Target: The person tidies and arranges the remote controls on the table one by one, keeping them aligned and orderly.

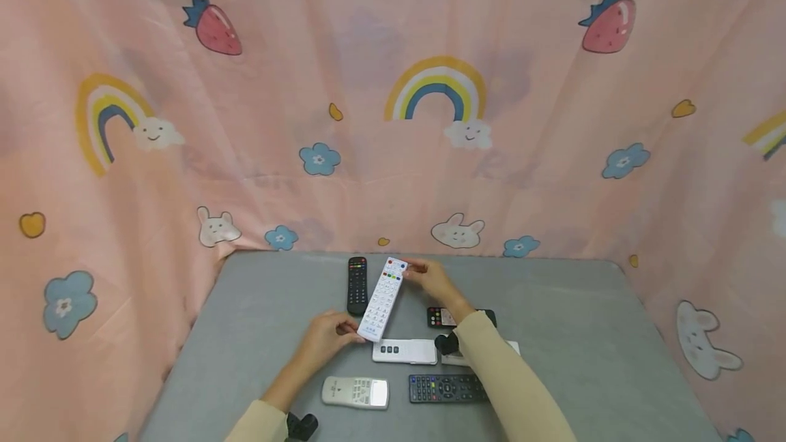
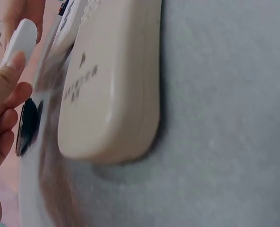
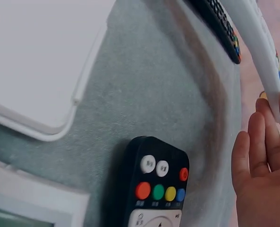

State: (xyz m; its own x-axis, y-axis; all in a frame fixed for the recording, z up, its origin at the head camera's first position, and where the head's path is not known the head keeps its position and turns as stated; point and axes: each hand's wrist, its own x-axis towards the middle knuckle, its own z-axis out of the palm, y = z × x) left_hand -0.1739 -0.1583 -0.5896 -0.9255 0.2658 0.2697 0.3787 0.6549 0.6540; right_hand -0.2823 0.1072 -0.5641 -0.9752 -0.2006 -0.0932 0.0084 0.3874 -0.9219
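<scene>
Between both hands a white remote control (image 1: 383, 300) with small coloured buttons is held tilted above the table. My left hand (image 1: 325, 340) pinches its lower end between thumb and fingers; the left wrist view shows the thumb on the white end (image 2: 24, 40). At the upper end, my right hand (image 1: 432, 282) pinches the corner, its other fingers (image 3: 257, 146) extended behind in the right wrist view. Just left of the white remote lies a black remote (image 1: 357, 285). A white remote with a few grey buttons (image 1: 404, 351) lies below it.
Nearer me lie a cream remote (image 1: 355, 393) with a display and a long black remote (image 1: 447, 388). Under the right forearm are a black remote with coloured buttons (image 3: 156, 184) and a partly hidden white one (image 1: 512, 346). A pink patterned curtain (image 1: 368, 189) hangs behind the grey table (image 1: 589, 333).
</scene>
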